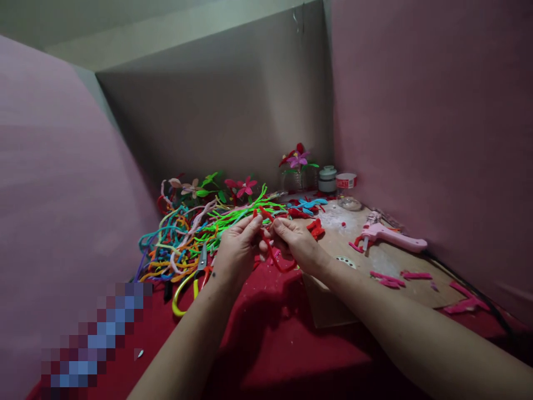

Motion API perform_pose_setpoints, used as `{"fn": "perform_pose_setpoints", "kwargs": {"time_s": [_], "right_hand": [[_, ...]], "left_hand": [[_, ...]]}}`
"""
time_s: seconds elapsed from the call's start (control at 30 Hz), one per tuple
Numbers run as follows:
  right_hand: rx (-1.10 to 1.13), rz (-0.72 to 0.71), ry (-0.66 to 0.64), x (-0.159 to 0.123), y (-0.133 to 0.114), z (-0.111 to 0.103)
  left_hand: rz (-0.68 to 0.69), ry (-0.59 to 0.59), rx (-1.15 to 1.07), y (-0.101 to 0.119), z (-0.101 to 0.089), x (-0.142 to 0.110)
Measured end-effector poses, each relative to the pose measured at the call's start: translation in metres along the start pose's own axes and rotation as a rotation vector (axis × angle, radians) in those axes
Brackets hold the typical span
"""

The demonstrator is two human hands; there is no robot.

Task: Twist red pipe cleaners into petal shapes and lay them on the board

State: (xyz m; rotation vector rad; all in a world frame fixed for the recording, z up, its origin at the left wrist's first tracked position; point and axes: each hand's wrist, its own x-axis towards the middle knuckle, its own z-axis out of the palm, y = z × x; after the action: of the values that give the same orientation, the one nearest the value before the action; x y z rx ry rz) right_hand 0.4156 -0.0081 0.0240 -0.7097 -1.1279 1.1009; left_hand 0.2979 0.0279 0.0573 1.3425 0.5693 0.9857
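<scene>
A red pipe cleaner (285, 269) is pinched between both my hands, above the red tablecloth. My left hand (239, 244) grips it between thumb and fingers, and a short red end sticks up past the thumb. Close beside it, my right hand (296, 238) pinches another part, while a loop of the pipe cleaner hangs below the fingers. Some of the strand is hidden behind the fingers. Behind the hands lies a heap of bright green pipe cleaners (225, 222). Scissors with yellow handles (180, 297) rest left of my left wrist.
Mixed coloured pipe cleaners (166, 244) pile at the left. Fuzzy flowers (298, 160) stand at the back beside a small jar (327, 179). A pink glue gun (393, 236) lies on a wooden board (420, 261) with pink pieces (387, 279). Pink walls flank both sides.
</scene>
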Motion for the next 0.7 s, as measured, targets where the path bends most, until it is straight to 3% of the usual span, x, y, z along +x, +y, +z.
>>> {"fn": "perform_pose_setpoints", "kwargs": {"time_s": [0.33,0.47,0.7], "right_hand": [[-0.228,0.002,-0.072,-0.001,0.007,0.001],[-0.216,0.088,-0.083,0.0,0.009,-0.001],[-0.371,0.224,-0.075,0.003,0.022,0.0]], "left_hand": [[-0.009,0.035,-0.078,-0.01,-0.003,-0.001],[0.026,0.023,-0.141,-0.01,-0.007,0.001],[0.111,0.268,-0.386,-0.004,-0.029,0.016]]}}
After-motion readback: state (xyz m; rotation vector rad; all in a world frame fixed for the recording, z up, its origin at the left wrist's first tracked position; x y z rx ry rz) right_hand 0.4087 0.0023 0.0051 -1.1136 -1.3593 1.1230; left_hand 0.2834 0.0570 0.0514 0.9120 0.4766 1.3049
